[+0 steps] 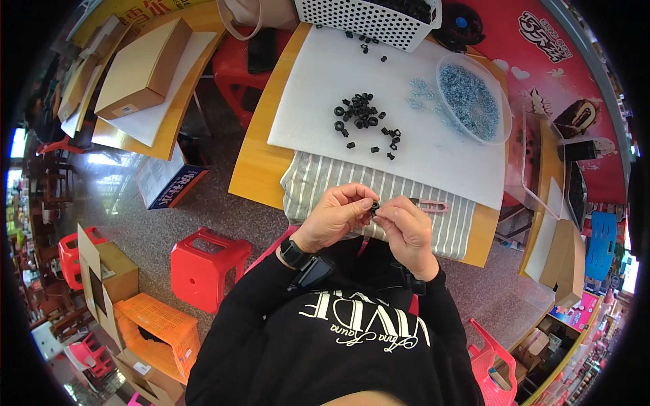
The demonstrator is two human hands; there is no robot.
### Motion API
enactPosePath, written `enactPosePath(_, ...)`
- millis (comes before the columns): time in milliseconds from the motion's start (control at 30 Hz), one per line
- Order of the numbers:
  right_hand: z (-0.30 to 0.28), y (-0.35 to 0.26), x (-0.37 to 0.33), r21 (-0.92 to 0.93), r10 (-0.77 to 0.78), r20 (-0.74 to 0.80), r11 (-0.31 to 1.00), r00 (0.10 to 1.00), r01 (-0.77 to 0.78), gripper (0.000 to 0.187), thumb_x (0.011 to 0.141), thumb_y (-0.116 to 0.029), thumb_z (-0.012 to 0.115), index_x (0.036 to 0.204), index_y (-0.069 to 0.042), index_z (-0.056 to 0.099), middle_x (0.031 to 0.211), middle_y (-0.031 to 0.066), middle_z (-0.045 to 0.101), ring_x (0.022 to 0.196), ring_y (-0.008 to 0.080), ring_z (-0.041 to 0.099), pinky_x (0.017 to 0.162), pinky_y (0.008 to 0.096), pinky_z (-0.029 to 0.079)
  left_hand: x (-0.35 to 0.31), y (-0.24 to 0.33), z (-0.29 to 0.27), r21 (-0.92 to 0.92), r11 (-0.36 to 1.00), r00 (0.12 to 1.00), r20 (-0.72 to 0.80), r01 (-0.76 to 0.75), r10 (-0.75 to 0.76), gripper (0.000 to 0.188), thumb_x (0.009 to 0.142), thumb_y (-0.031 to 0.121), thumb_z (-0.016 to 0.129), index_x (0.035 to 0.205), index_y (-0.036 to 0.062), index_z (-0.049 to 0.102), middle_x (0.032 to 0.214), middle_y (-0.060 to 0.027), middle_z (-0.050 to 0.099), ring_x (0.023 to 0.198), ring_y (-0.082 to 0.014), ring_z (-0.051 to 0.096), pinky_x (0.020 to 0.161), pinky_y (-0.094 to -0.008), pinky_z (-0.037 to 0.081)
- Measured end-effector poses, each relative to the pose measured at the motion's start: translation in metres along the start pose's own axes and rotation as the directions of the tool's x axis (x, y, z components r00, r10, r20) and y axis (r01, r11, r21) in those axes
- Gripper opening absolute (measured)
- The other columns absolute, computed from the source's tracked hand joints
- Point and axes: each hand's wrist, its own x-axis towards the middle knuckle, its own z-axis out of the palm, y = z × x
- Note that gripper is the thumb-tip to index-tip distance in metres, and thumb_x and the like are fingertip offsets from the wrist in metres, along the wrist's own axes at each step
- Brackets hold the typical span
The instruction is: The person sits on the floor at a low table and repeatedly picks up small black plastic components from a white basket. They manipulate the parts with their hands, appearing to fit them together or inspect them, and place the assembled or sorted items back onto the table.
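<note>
Close to my body, both hands meet over the striped grey cloth (318, 177) at the table's near edge. Between the thumb and forefinger of my left hand (336, 215) is a small black plastic part (374, 207). My right hand (408, 229) is closed in a pinch right against that part; whatever its fingertips hold is hidden. Beyond them, a loose pile of similar black parts (362, 111), some ring-shaped, lies on a white foam sheet (305, 101). At the far right of the sheet, a round clear tray (502, 128) holds many tiny bluish-silver pieces, some spilled beside it.
A pink-edged tool (433, 206) lies on the cloth beside my right hand. A white perforated basket (359, 20) of black parts stands at the back, with a black fan (460, 26) beside it. Left of me are a red stool (208, 265) and an orange crate (159, 328).
</note>
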Motion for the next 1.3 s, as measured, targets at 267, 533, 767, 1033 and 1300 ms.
enactPosePath(267, 0.004, 0.002, -0.005, 0.032, 0.089, -0.033, 0.996, 0.996, -0.088, 0.026, 0.074, 0.01, 0.072, 0.097, 0.001, 0.062, 0.084, 0.0107, 0.061, 0.069, 0.0215, 0.064, 0.058, 0.0289, 0.051, -0.005, 0.002, 0.002, 0.07, 0.997, 1.0, 0.019, -0.025, 0.024, 0.026, 0.092, 0.003, 0.066, 0.119, 0.0007, 0.063, 0.107, -0.0045, 0.064, 0.095, -0.0121, 0.063, 0.082, -0.0272, 0.054)
enactPosePath(533, 0.01, -0.002, -0.008, 0.044, 0.065, -0.099, 0.997, 0.993, -0.061, 0.031, 0.077, 0.008, 0.072, 0.106, 0.003, 0.063, 0.095, 0.0142, 0.064, 0.073, 0.021, 0.066, 0.061, 0.029, 0.053, -0.003, -0.004, -0.001, 0.028, 0.992, 0.992, 0.016, -0.125, 0.125, 0.026, 0.088, -0.004, 0.067, 0.113, -0.0005, 0.068, 0.109, -0.008, 0.065, 0.097, -0.0154, 0.065, 0.083, -0.028, 0.056)
enactPosePath(767, 0.017, -0.001, -0.012, 0.033, 0.016, -0.158, 0.999, 0.987, -0.011, 0.029, 0.078, 0.007, 0.073, 0.106, 0.004, 0.065, 0.096, 0.0147, 0.064, 0.077, 0.0243, 0.064, 0.065, 0.03, 0.053, -0.002, -0.006, -0.002, 0.015, 0.989, 0.989, 0.01, -0.145, 0.145, 0.024, 0.088, -0.005, 0.068, 0.112, -0.0011, 0.068, 0.106, -0.0075, 0.066, 0.088, -0.013, 0.066, 0.075, -0.0239, 0.057)
enactPosePath(1033, 0.021, -0.004, -0.012, 0.011, 0.0, -0.179, 1.0, 0.984, 0.002, 0.025, 0.079, 0.007, 0.072, 0.103, 0.005, 0.065, 0.094, 0.0144, 0.063, 0.076, 0.0237, 0.064, 0.064, 0.0295, 0.052, -0.003, -0.009, -0.001, 0.037, 0.977, 0.978, 0.004, -0.21, 0.21, 0.022, 0.088, -0.008, 0.066, 0.108, -0.0002, 0.069, 0.102, -0.007, 0.064, 0.088, -0.0127, 0.065, 0.075, -0.0239, 0.057)
enactPosePath(1300, 0.037, 0.0, -0.017, -0.001, -0.007, -0.283, 1.0, 0.959, 0.007, 0.021, 0.082, 0.006, 0.071, 0.102, 0.006, 0.064, 0.092, 0.0145, 0.062, 0.073, 0.0237, 0.061, 0.062, 0.0295, 0.05, -0.004, -0.008, 0.002, 0.064, 0.97, 0.971, -0.015, -0.235, 0.237, 0.02, 0.089, -0.008, 0.063, 0.107, -0.0006, 0.069, 0.104, -0.0076, 0.063, 0.095, -0.014, 0.062, 0.082, -0.0259, 0.054)
